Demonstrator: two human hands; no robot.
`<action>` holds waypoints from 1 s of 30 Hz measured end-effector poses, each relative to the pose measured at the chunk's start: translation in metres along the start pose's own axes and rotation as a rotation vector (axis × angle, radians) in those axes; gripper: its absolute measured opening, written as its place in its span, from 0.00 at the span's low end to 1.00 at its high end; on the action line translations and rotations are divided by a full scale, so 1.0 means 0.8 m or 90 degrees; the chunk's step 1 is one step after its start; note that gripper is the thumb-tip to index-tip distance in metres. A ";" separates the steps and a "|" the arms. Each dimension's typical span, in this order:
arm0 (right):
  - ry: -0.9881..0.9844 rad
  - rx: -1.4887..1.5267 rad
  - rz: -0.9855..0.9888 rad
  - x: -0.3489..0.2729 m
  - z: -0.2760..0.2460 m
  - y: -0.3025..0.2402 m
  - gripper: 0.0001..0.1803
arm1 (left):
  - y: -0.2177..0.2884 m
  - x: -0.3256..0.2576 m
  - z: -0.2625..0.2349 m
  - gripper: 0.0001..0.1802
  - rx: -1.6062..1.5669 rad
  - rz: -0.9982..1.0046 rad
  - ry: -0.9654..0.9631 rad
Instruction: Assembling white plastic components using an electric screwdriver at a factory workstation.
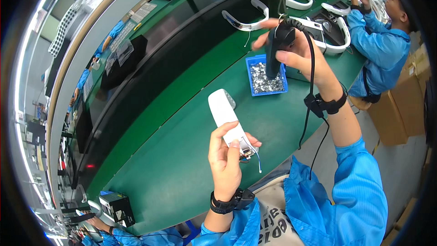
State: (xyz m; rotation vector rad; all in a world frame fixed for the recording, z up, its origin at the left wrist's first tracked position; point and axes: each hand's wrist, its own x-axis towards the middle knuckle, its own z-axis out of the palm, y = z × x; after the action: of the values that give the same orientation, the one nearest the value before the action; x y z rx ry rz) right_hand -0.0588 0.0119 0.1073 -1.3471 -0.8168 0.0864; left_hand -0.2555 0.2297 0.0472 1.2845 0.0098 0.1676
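Note:
A white elongated plastic housing (221, 109) lies in my left hand (225, 166), closed around its lower end. Thin wires (256, 150) and small exposed parts show at that end, by my thumb. My right hand (305, 57) is wrapped round a black electric screwdriver (274, 57), which hangs from a metal hook and has a black cable. The tool's lower end is over a blue bin (268, 93) of small metal parts (264, 79). Each of my wrists wears a black strap.
Under my hands is a green worktop (168, 182), with a dark conveyor strip along its far side. White curved parts (248, 25) lie beyond the bin. A co-worker in blue (378, 48) works at the right, by cardboard boxes (387, 116). A black box (117, 207) stands at the lower left.

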 end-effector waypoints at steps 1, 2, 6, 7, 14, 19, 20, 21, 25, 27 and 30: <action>0.005 -0.004 0.019 0.002 0.005 0.004 0.28 | 0.002 0.000 0.001 0.19 0.001 -0.003 -0.004; 0.020 0.000 -0.001 -0.001 0.009 0.007 0.25 | 0.005 -0.001 0.002 0.19 -0.014 -0.018 0.001; 0.124 0.068 -0.047 -0.021 -0.002 0.018 0.29 | 0.003 -0.003 0.003 0.20 -0.024 -0.034 -0.001; 0.185 0.102 -0.059 -0.026 -0.003 0.018 0.36 | 0.001 -0.005 0.002 0.21 -0.024 -0.026 -0.016; 0.309 -0.031 -0.126 -0.037 -0.076 0.029 0.47 | 0.001 -0.010 0.007 0.18 0.069 -0.005 0.014; 0.318 -0.026 -0.103 -0.032 -0.091 0.052 0.47 | 0.001 -0.008 0.008 0.18 0.101 -0.009 -0.004; 0.327 -0.028 -0.093 -0.031 -0.092 0.059 0.47 | 0.002 -0.008 0.009 0.18 0.107 -0.013 -0.002; 0.327 -0.027 -0.093 -0.031 -0.094 0.063 0.47 | 0.002 -0.008 0.009 0.18 0.108 -0.014 -0.001; 0.339 -0.033 -0.067 -0.033 -0.096 0.075 0.49 | 0.003 -0.009 0.012 0.18 0.092 -0.020 -0.002; 0.348 -0.056 -0.066 -0.033 -0.092 0.073 0.49 | 0.004 -0.007 0.012 0.18 0.066 -0.019 -0.008; 0.338 0.017 -0.043 -0.043 -0.085 0.071 0.49 | 0.003 -0.006 0.015 0.17 0.107 -0.017 0.000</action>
State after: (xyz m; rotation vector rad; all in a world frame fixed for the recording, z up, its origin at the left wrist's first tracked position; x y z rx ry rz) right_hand -0.0231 -0.0462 0.0412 -1.2352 -0.4079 -0.3029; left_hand -0.2595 0.2183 0.0523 1.4508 0.0422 0.1459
